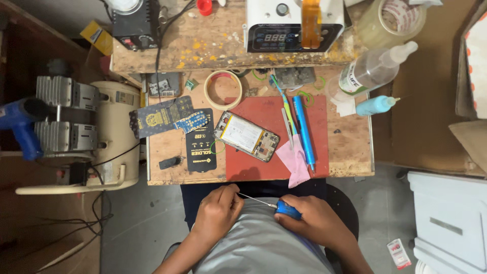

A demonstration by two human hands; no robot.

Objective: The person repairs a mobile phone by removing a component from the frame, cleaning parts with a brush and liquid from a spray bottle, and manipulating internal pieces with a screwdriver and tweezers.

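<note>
Two hands at the near edge of a cluttered wooden workbench — one small screwdriver between them.

The right hand is wrapped around the blue-handled thin metal screwdriver, held over the lap; its shaft lies nearly level, tip pointing left into the pinching fingers of the left hand. Beyond, on one red rubber mat, lie one opened phone with exposed battery, a pink cloth and a blue pen-like tool — nothing between hands and bench.
</note>
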